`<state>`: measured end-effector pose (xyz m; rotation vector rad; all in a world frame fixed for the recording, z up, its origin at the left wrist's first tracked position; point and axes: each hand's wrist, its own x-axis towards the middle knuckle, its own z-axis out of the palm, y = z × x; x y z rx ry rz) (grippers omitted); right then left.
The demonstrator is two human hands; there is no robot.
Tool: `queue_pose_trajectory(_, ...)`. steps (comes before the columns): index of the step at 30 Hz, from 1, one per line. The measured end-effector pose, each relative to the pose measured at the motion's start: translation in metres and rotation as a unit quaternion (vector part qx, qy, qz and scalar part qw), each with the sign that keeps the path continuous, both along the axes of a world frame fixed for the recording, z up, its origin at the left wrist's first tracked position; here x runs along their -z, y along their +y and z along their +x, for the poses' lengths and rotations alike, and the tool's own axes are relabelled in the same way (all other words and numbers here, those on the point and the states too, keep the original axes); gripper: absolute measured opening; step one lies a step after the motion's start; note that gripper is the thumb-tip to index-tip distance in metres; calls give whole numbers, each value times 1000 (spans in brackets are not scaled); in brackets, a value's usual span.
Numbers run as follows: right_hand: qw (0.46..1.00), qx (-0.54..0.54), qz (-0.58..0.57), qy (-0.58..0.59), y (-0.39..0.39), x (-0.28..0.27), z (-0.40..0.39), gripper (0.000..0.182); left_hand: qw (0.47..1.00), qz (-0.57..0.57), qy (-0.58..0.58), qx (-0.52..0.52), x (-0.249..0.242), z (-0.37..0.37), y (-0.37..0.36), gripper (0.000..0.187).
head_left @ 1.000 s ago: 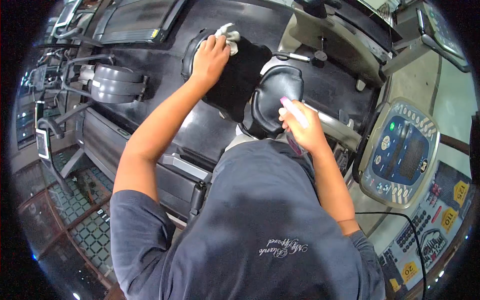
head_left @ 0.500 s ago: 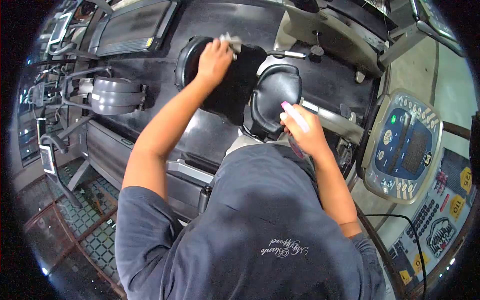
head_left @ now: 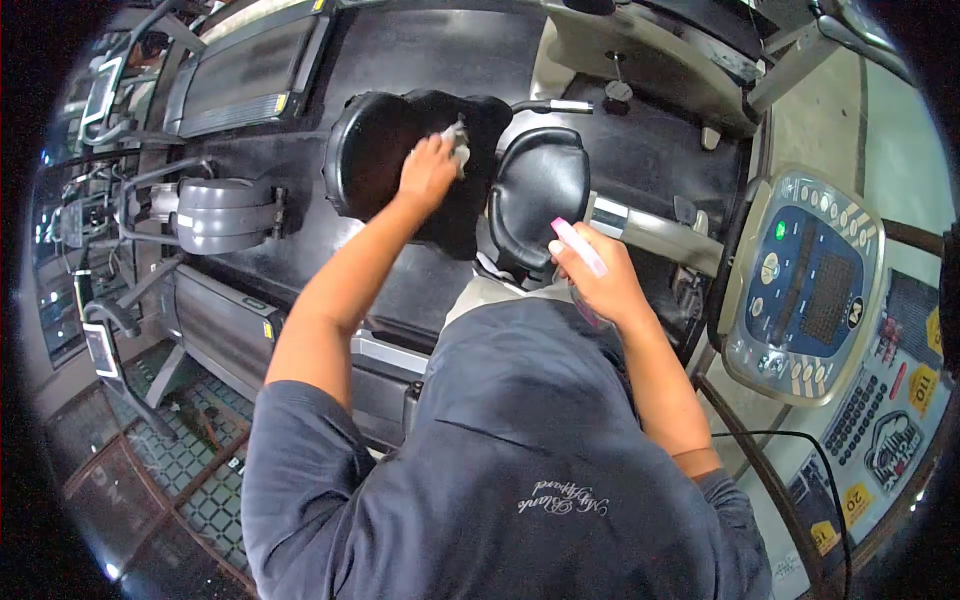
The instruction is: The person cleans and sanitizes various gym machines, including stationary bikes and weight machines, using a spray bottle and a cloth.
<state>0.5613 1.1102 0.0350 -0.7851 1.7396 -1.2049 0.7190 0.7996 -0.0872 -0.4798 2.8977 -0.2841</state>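
A light cloth (head_left: 459, 150) is bunched in my left hand (head_left: 430, 175), which is closed on it over the black padded backrest (head_left: 375, 150) of an exercise machine. Whether the cloth touches the padding all along its underside is hidden. My right hand (head_left: 605, 275) is wrapped round a spray bottle (head_left: 578, 247) with a white and pink top; the bottle's body is mostly behind the fingers. Just beyond the right hand is the black padded seat (head_left: 545, 185) of the same machine.
At the right stands a console (head_left: 805, 285) with a blue panel and a green light. A treadmill (head_left: 245, 75) is at the upper left, and a grey rounded machine part (head_left: 225, 215) at the left. A handle bar (head_left: 560, 106) sticks out beside the seat.
My left hand with the cloth has moved down across the backrest, away from its upper edge. My right hand still holds the spray bottle, slightly lower. The whole view has shifted a little.
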Motion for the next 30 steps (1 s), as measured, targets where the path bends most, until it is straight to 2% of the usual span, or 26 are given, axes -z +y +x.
queue_pose_trajectory(2,1000,-3,2,-1,-3,-1,-4,27,998,-26,45,26,-34,-25,-22,17)
queue_pose_trajectory(5,1000,1,11,-6,-5,-1,-6,27,978,-75,182,64,-45,-47,-45,12)
queue_pose_trajectory(8,1000,0,17,-3,-4,3,-10,27,979,-78,183,32,-8,-48,-34,13)
queue_pose_trajectory(9,1000,1,17,-2,-3,5,-10,27,983,-68,167,25,16,-39,-26,14)
queue_pose_trajectory(10,1000,6,17,-7,-3,7,-11,27,994,-37,103,16,36,-28,-17,18)
queue_pose_trajectory(11,1000,13,18,-13,-2,10,-10,27,994,-26,99,32,59,-17,-4,19)
queue_pose_trajectory(12,999,19,20,-19,0,13,-10,27,999,-11,1,31,61,-12,12,18)
queue_pose_trajectory(13,1000,18,14,-15,2,17,-11,26,997,37,39,51,86,-1,15,18)
queue_pose_trajectory(14,999,23,20,-24,2,18,-11,26,995,88,0,48,90,1,19,20)
queue_pose_trajectory(18,998,35,28,-44,1,24,-14,25,995,28,14,97,92,-30,-19,18)
queue_pose_trajectory(20,997,41,25,-52,1,29,-15,25,996,18,4,84,43,-75,-42,21)
queue_pose_trajectory(22,996,48,22,-68,4,32,-17,25,985,-65,66,143,32,-105,-65,21)
queue_pose_trajectory(25,994,73,19,-84,8,46,-14,24,995,-64,23,72,46,-119,-63,20)
queue_pose_trajectory(28,996,72,-13,-48,11,58,-13,20,993,-14,33,116,88,-85,-33,19)
queue_pose_trajectory(30,997,68,-38,-7,11,63,-14,17,983,74,-94,141,121,-56,-13,21)
